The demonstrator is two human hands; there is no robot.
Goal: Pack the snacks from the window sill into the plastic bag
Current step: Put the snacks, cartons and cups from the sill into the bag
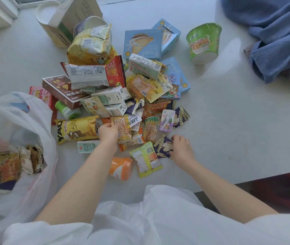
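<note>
A heap of snacks [115,92] covers the middle of the white window sill [229,121]: packets, milk cartons, small boxes. At the left lies the white plastic bag [39,131], open, with several packets [15,167] inside. My left hand [108,132] grips a clear yellow packet of puffed snack [123,129] at the heap's near edge. My right hand [182,148] pinches a dark blue packet [163,147] lying flat on the sill. Between my forearms lie an orange cup [121,167] and a yellow-green packet [146,159].
A green instant noodle cup [203,43] stands apart at the back right. Blue cloth [273,36] is piled at the far right. Light blue boxes [143,43] and a tipped white carton [66,20] sit behind the heap. The sill's front edge [246,179] runs at the right.
</note>
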